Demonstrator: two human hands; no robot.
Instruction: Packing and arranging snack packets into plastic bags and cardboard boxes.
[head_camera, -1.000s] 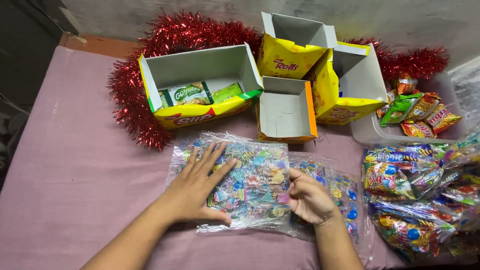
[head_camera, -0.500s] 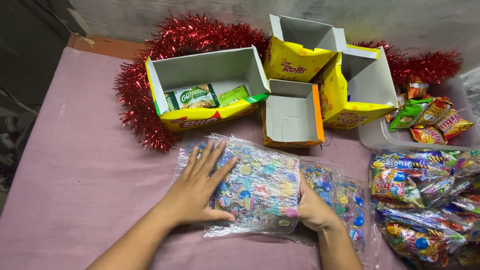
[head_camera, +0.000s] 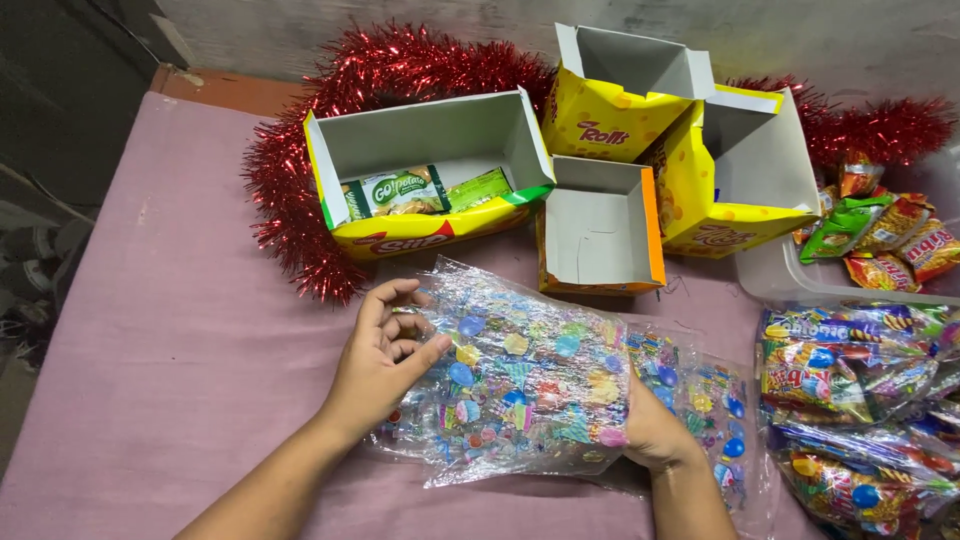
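Person's left hand (head_camera: 385, 365) & right hand (head_camera: 650, 432) both grip a clear printed cellophane bag (head_camera: 525, 385), lifted just over the pink-covered desk (head_camera: 170, 340) near the open cartons; bag looks mid-pickup, needs opening w/ steady two-sided hold.

Open boxes (head_camera: 520, 170) behind wrapper stack (head_camera: 530, 375)

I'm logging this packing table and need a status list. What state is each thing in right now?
left hand: gripping the left edge of the patterned plastic bags
right hand: under the bags' right edge, partly hidden
patterned plastic bags: flat stack, lifted slightly
long box: open, snack packets inside
small orange box: open, empty
two yellow boxes: open
clear tub: open, holds snack packs
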